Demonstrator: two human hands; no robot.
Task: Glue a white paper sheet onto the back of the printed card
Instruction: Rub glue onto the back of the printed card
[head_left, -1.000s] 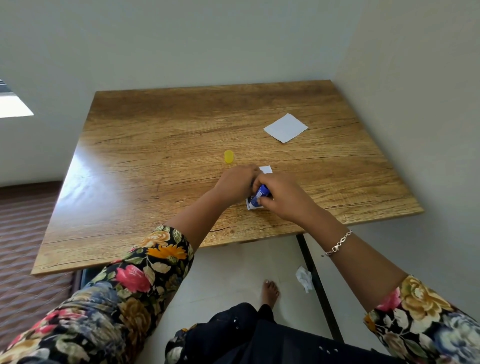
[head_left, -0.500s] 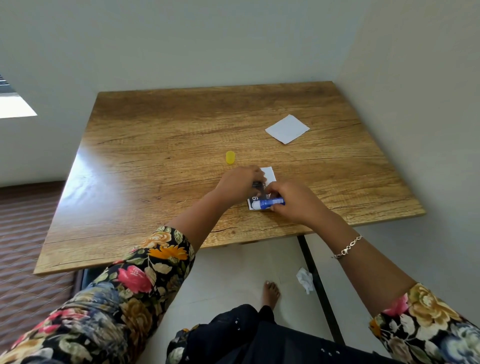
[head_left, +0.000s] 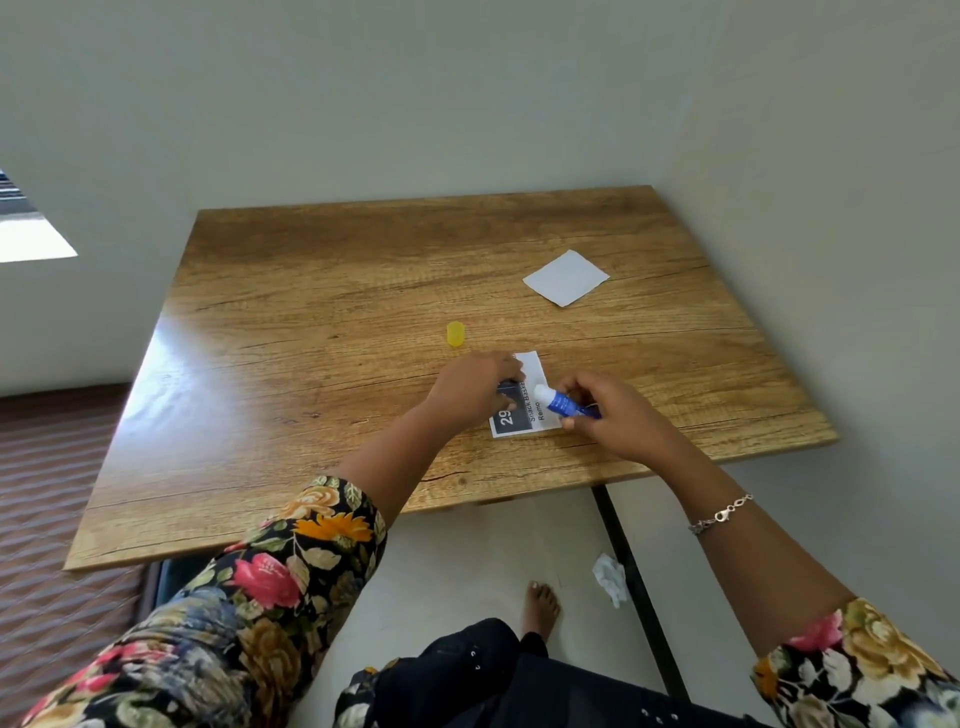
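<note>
The printed card (head_left: 511, 418) lies on the wooden table (head_left: 311, 364) near its front edge, print side up, showing "29" and some text. My left hand (head_left: 475, 387) rests on the card's left part with fingers curled, holding it down. My right hand (head_left: 618, 421) grips a blue glue stick (head_left: 563, 404); its uncapped white tip points left, just over the card's middle. The yellow cap (head_left: 455, 333) stands on the table behind my left hand. The square white paper sheet (head_left: 566, 278) lies flat at the back right, apart from both hands.
The table stands in a corner, with walls behind it and close on the right. A black table leg (head_left: 639, 587) runs down under the front right. Crumpled white paper (head_left: 610, 577) and my bare foot (head_left: 543, 605) are on the floor below.
My right hand has drawn back to the right, turning the glue stick so that its tip points left. More of the card's print shows between my hands.
</note>
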